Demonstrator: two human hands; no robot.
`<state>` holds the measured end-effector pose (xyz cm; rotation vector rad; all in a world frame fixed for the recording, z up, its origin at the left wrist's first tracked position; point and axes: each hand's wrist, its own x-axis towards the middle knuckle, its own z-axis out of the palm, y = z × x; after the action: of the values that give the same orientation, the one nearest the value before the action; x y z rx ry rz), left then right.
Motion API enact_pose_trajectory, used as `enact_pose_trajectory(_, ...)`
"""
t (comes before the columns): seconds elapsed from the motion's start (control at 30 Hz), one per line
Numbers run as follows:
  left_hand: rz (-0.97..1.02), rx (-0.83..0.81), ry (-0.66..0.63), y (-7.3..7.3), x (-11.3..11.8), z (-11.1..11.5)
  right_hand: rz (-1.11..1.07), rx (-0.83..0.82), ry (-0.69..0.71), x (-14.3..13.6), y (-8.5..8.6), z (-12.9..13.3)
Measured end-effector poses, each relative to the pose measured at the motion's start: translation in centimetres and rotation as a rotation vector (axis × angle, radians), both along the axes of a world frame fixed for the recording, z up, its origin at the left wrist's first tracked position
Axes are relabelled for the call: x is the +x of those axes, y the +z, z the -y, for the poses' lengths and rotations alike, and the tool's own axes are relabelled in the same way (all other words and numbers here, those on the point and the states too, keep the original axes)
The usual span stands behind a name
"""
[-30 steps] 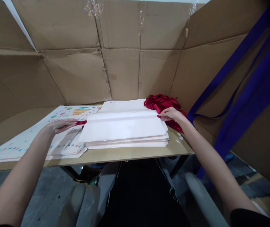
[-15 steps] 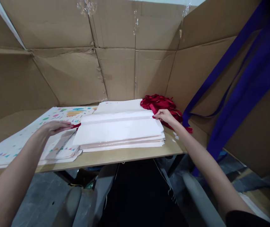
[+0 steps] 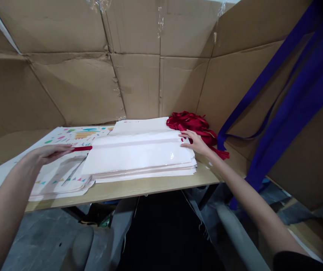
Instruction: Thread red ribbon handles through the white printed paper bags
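Note:
My left hand (image 3: pixel 54 151) is closed on the end of a red ribbon (image 3: pixel 82 148), which stretches to the left edge of a folded white sheet (image 3: pixel 134 152). This sheet lies on top of a stack of similar folded white sheets (image 3: pixel 147 174). At its right end, my right hand (image 3: pixel 195 143) has its fingers spread and rests on the sheet. Small bits of red show between those fingers, perhaps ribbon. Just behind the right hand sits a tangled heap of red ribbons (image 3: pixel 191 123).
Colourfully printed white sheets (image 3: pixel 45 165) lie on the left, with a thin rod (image 3: pixel 75 171) across them. Cardboard walls (image 3: pixel 138 86) enclose the table (image 3: pixel 150 186) at the back and sides. Wide purple straps (image 3: pixel 285 105) hang at the right.
My left hand has moved left, and a longer piece of red ribbon now shows beyond the sheet's edge. My right hand has gone from a pinch at the ribbon to spread fingers.

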<state>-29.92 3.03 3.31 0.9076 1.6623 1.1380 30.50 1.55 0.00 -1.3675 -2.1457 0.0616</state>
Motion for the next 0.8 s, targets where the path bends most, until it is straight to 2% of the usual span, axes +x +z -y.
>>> enact_pose_trajectory(0.1, 0.106, -0.124, 0.131, 0.9, -0.1, 0.4, -0.011, -0.004, 0.01, 0.1, -0.2, 0.0)
enact_pose_trajectory(0.17, 0.06, -0.02, 0.196, 1.2, 0.6, 0.8, -0.012, -0.01, 0.01, 0.1, -0.3, 0.0)
enact_pose_trajectory(0.23, -0.154, 0.193, 0.299, 1.2, 2.5, 1.3, 0.009, 0.003, -0.014, -0.1, -0.3, 0.2)
enact_pose_trajectory(0.3, -0.523, 0.432, 0.339, 1.0, 6.0, 1.8, 0.029, 0.047, -0.069, -0.4, -0.4, 0.4)
enact_pose_trajectory(0.33, -0.712, 0.519, 0.25, 0.9, 8.3, 2.1, 0.031, 0.076, -0.106, -0.6, -0.4, 0.6)
enact_pose_trajectory(0.37, -0.846, 0.624, 0.107, 0.7, 11.0, 2.3, 0.029, 0.105, -0.146, -0.9, -0.4, 0.8)
enact_pose_trajectory(0.43, -0.989, 0.78, -0.218, 0.3, 17.0, 2.7, 0.039, 0.136, -0.205, -1.6, -0.5, 1.2)
enact_pose_trajectory(0.5, -1.103, 0.872, -0.608, -0.3, 23.2, 3.0, 0.076, 0.131, -0.226, -2.3, -0.6, 1.6)
enact_pose_trajectory(0.53, -1.165, 0.9, -0.748, -0.6, 26.1, 3.1, 0.098, 0.127, -0.224, -2.7, -0.7, 1.7)
enact_pose_trajectory(0.57, -1.234, 0.908, -0.82, -1.0, 28.8, 3.2, 0.118, 0.128, -0.218, -3.0, -0.9, 1.9)
enact_pose_trajectory(0.67, -1.392, 0.883, -0.875, -2.4, 34.9, 3.4, 0.191, 0.167, -0.224, -3.7, -1.4, 2.6)
enact_pose_trajectory(0.73, -1.447, 0.881, -0.845, -3.2, 37.1, 3.5, 0.268, 0.199, -0.25, -4.0, -1.9, 3.3)
enact_pose_trajectory(0.8, -1.473, 0.884, -0.806, -3.9, 38.2, 3.5, 0.342, 0.237, -0.287, -4.1, -2.4, 4.0)
